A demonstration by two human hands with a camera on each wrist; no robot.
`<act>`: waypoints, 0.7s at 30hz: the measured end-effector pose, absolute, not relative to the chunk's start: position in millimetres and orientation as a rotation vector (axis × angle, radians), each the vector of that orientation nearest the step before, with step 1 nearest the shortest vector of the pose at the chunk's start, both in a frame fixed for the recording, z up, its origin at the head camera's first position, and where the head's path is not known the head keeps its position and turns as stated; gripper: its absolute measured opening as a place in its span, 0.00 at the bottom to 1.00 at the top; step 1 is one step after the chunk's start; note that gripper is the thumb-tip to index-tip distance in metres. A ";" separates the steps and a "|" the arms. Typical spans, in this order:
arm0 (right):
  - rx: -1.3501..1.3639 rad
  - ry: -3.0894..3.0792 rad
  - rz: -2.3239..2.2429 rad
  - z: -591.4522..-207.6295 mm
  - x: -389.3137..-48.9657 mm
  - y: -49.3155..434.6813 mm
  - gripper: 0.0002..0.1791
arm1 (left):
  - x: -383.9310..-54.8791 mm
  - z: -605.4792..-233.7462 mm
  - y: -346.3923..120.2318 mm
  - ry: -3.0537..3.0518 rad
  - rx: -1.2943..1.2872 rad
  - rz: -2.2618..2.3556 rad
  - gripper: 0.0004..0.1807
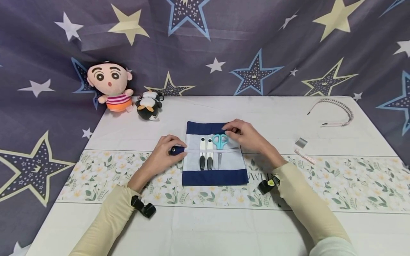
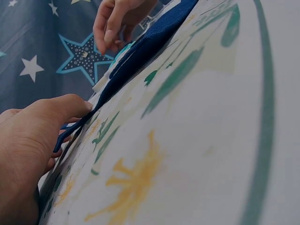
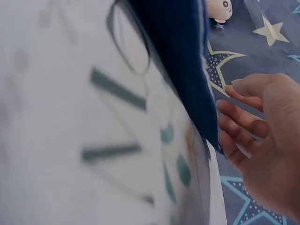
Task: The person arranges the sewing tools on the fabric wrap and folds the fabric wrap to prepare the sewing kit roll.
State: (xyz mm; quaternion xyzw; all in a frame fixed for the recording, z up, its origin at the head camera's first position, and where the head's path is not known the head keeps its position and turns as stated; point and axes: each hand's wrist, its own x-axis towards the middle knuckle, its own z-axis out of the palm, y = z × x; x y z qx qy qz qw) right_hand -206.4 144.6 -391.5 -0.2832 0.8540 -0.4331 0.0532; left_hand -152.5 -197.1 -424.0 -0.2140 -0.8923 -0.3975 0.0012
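A navy and pale blue cloth roll-up case (image 1: 195, 177) lies spread flat on the table. Under its white elastic band sit a pair of turquoise-handled scissors (image 1: 220, 141) and two slim white tools (image 1: 203, 144) with black ends. My left hand (image 1: 164, 153) pinches the case's left edge by a navy snap tab (image 1: 177, 150), thumb on top and fingers beneath. Over the upper right corner, close to the scissors' handles, my right hand (image 1: 245, 137) hovers with loosely bent fingers and nothing between them; in the right wrist view its fingertips (image 3: 224, 107) are right beside the navy border.
A plush doll (image 1: 110, 85) and a small black-and-white plush (image 1: 149, 105) sit at the back left. Off to the right are a headband (image 1: 347, 108), a small grey piece (image 1: 301, 142) and a pink strip-like item (image 1: 304, 156). A star-printed curtain (image 1: 192, 53) hangs behind the table.
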 end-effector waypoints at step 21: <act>-0.561 2.928 -1.392 -380.8 -187.7 248.3 0.12 | -153.2 -425.0 -196.7 -2.793 -0.680 -1.221 0.11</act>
